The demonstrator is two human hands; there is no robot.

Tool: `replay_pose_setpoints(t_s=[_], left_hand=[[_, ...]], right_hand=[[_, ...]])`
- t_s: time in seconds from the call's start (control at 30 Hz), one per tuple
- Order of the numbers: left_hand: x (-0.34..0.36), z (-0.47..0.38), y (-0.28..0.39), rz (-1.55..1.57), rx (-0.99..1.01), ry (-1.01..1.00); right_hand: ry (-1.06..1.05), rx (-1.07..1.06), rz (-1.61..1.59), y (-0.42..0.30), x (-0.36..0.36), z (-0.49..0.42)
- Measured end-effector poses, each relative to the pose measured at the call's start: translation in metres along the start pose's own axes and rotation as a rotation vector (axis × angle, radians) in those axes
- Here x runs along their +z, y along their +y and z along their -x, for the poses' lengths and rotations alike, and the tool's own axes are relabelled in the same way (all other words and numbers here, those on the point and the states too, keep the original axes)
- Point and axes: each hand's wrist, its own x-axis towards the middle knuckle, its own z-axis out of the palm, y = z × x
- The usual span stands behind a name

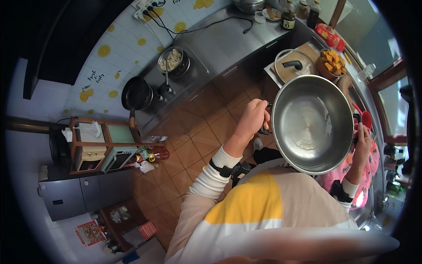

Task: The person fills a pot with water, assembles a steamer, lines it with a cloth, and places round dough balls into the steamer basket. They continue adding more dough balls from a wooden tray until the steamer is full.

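A wide stainless steel pot [298,132] is held in front of my body, its open top facing up. My left hand [255,117] grips the dark handle on one side. At the opposite side, my right hand [361,142] is on the other dark handle [357,118]. The pot's inside is shiny, with a pale streak on the bottom; whether it holds a little water is hard to tell. Just beyond the rim, a glass lid [295,64] with a black handle rests on a board. Beside the lid is a bowl of orange cut chunks [333,62].
Pink floral fabric [371,170] and a red ladle [365,118] are at the right. Across the tiled floor [197,138], a pan of pale food [171,61] and a black frying pan [135,92] sit on the stove. Bottles [288,16] line the far counter.
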Motion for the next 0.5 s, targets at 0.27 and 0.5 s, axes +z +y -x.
replay_pose_setpoints(t_s=[0.27,0.5], left_hand=[[-0.175,-0.141,0.058,0.061,0.025,0.305],[-0.313,-0.260,0.061,0.166,0.059,0.477]], right_hand=[[-0.333,0.019,0.087,-0.008,0.282,-0.135],[-0.335,-0.008,0.203,0.020,0.536,-0.250]])
